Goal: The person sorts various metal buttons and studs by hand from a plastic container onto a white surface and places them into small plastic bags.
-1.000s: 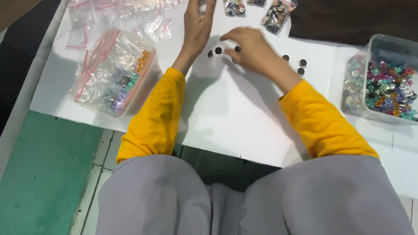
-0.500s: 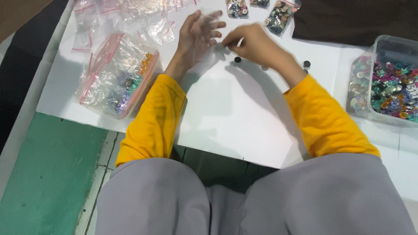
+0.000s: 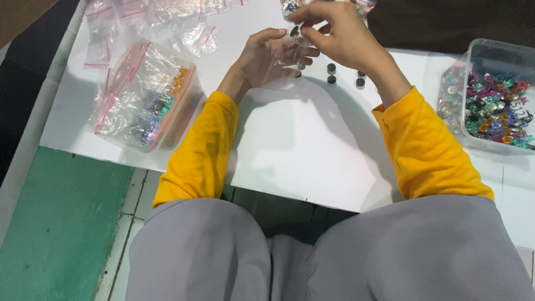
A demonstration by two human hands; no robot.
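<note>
My left hand [image 3: 264, 56] holds a small clear plastic bag [image 3: 284, 58] open above the white sheet [image 3: 301, 156]. My right hand [image 3: 334, 33] pinches a small dark bead at the bag's mouth. Several small dark beads [image 3: 331, 72] lie loose on the sheet just below my right hand. Both arms wear yellow sleeves.
A clear tub [image 3: 147, 97] with filled zip bags sits at the left. Empty red-striped zip bags [image 3: 161, 17] lie at the back left. A clear box of colourful gems [image 3: 493, 103] stands at the right. Filled small bags [image 3: 290, 5] sit at the top edge. Green floor [image 3: 56, 223] lies below left.
My left hand has taken up a small clear bag and spread it. My right hand lifted from the loose beads to the bag's mouth.
</note>
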